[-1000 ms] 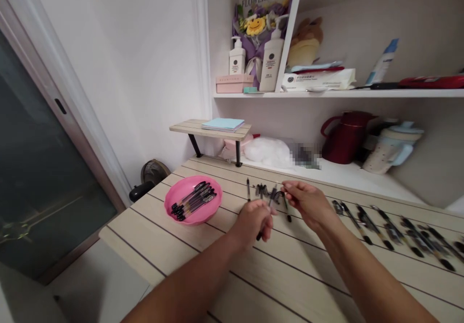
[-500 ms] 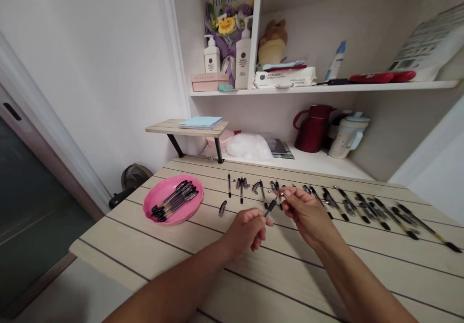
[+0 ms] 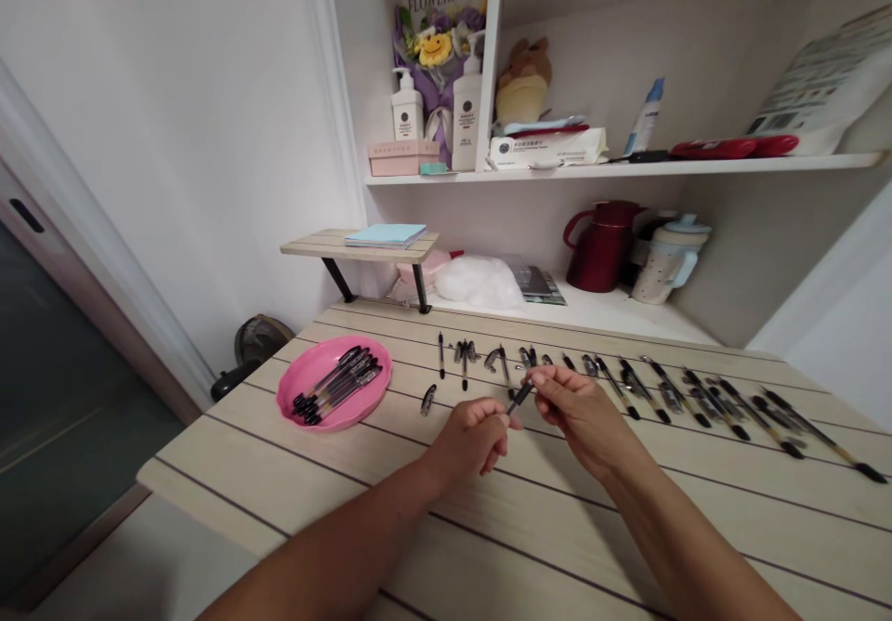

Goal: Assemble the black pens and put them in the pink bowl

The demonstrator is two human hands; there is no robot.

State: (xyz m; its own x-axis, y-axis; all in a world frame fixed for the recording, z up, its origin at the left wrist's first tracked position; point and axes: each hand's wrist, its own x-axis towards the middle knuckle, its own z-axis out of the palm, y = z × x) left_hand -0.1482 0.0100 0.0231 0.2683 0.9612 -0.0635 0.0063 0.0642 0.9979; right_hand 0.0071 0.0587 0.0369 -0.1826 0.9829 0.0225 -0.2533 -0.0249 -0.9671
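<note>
My left hand [image 3: 474,435] and my right hand [image 3: 575,407] meet over the middle of the wooden table [image 3: 530,509]. Both are closed on one black pen [image 3: 519,396], the left pinching its lower end, the right curled round its upper end. A pink bowl [image 3: 333,394] with several black pens in it sits to the left. A loose pen cap [image 3: 427,400] lies just left of my left hand. Beyond my hands runs a row of pens and pen parts [image 3: 662,390], reaching to the table's right side.
A small wooden riser [image 3: 359,247] with a blue notepad stands at the back left. Behind the table a shelf holds a red jug [image 3: 603,244], a pale cup [image 3: 669,258] and bottles above. A fan [image 3: 257,342] sits on the floor left of the table.
The view swung right and then settled. My hands drew together on the pen and dropped slightly toward the table. A pen cap now lies by the bowl.
</note>
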